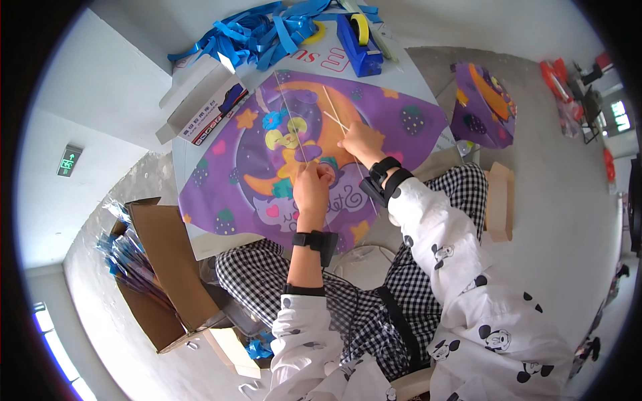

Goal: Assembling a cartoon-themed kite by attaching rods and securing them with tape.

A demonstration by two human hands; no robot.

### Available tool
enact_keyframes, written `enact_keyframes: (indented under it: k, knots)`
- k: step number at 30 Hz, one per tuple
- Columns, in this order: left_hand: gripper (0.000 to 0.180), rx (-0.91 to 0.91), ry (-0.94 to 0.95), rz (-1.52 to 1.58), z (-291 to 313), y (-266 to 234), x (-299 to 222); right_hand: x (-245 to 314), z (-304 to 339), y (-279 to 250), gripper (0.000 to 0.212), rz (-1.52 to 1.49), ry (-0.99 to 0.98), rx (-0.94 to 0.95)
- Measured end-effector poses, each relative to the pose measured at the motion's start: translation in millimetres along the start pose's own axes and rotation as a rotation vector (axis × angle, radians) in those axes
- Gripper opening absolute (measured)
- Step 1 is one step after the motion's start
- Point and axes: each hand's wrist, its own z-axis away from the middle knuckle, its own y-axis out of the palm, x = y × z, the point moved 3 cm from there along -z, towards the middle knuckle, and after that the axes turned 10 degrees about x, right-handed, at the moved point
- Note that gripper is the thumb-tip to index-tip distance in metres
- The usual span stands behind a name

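Observation:
A purple kite sheet (414,144) printed with a cartoon animal, an orange moon, stars and strawberries lies spread over the table. My left hand (312,190) is closed above its middle, fingertips pinched on a thin pale line, a string or a slim rod, running up to the sheet's far edge. To the right, my right hand (363,144) is closed around thin pale sticks (332,110), which cross just beyond my fingers. One stick extends below that hand toward the near edge. Both wrists wear black bands.
Blue ribbons (251,37) heap at the table's far left, near a blue tape dispenser (359,47) with yellow tape. An open white carton (204,103) stands left of the sheet. A cardboard box (170,257) of wrapped items sits lower left. Another purple printed sheet (485,107) hangs at right.

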Motion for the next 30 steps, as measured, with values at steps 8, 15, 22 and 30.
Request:
enact_keyframes:
  k: [8,15,22,30]
  knots:
    - [0.019,-0.067,0.015,0.147,-1.1,-4.0,5.0,-9.3,-13.8,3.0,0.037,-0.111,0.161,-0.055]
    - [0.019,0.084,0.002,0.240,-9.3,1.1,0.2,-1.5,-18.9,-27.0,0.028,-0.020,-0.056,-0.041]
    - [0.018,-0.008,0.067,0.038,-0.6,0.2,6.7,39.8,121.7,-139.5,0.017,-0.303,-0.673,-0.047]
    - [0.006,-0.142,0.092,0.804,111.5,-92.9,-56.3,-23.0,293.2,-101.1,0.011,-0.270,-0.481,0.167]
